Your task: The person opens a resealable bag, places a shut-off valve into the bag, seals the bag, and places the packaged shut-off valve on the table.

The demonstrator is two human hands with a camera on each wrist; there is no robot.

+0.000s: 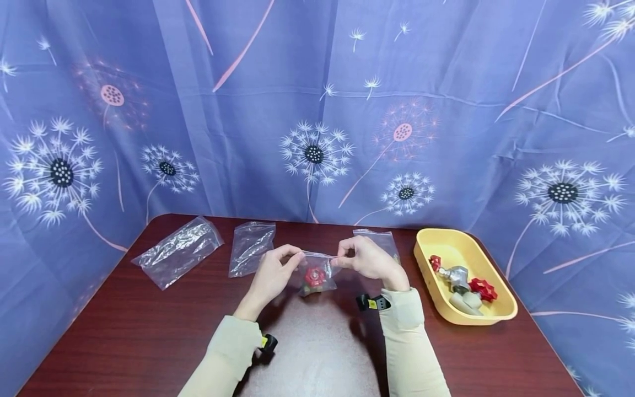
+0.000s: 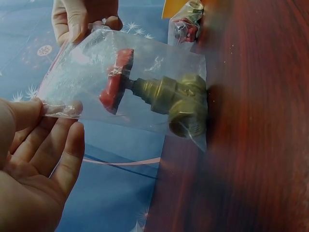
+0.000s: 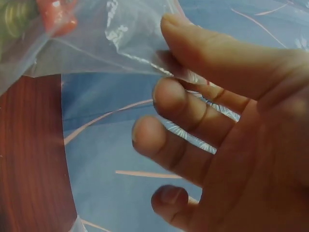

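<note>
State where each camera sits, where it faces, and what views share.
Head: on the head, facing forward and down at the table; left hand, right hand and sleeves show.
Left wrist: on that wrist, facing the clear bag and brass valve; both hands show.
Right wrist: on that wrist, facing the bag's edge; right hand shows.
Wrist views share bag, red handwheel, curtain.

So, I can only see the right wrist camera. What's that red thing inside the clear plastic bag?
Observer: The left wrist view shows it's a red, wheel-shaped handle on a brass-coloured metal valve.

Child: Is the other hand helping?

Observer: Yes, the left hand pinches the top edge of the bag, across from the right hand.

Child: Cool! Is there more stuff?

Observer: In the head view, a yellow, rounded plastic tub on the right of the reddish-brown table holds red and silvery pieces.
</note>
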